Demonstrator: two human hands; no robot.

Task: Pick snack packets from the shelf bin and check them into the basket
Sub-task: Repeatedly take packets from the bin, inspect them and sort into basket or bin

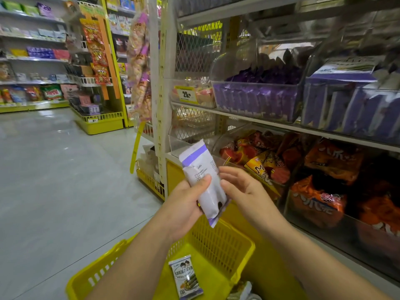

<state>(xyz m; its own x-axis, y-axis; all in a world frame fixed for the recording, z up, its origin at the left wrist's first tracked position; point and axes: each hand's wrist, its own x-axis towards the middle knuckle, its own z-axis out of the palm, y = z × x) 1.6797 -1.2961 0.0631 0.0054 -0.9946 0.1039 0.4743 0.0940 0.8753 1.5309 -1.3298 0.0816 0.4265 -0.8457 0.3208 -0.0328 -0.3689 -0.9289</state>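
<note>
My left hand (pixel 184 204) grips a white snack packet with purple bands (pixel 203 178), its printed back facing me, held upright above the yellow basket (pixel 218 241). My right hand (pixel 242 191) is beside the packet's right edge, fingers spread and fingertips at its side. One white-and-purple packet (pixel 187 277) lies flat on the basket floor, and another wrapper shows at the basket's near corner. The clear shelf bin of purple packets (pixel 255 98) sits on the upper shelf to the right.
A second purple bin (pixel 350 105) stands further right. Below are bins of red-yellow (pixel 253 156) and orange snack bags (pixel 320 191). A yellow price tag (pixel 187 94) marks the shelf. Tiled aisle floor (pixel 54 169) stretches left toward other shelves and a yellow display rack (pixel 99 124).
</note>
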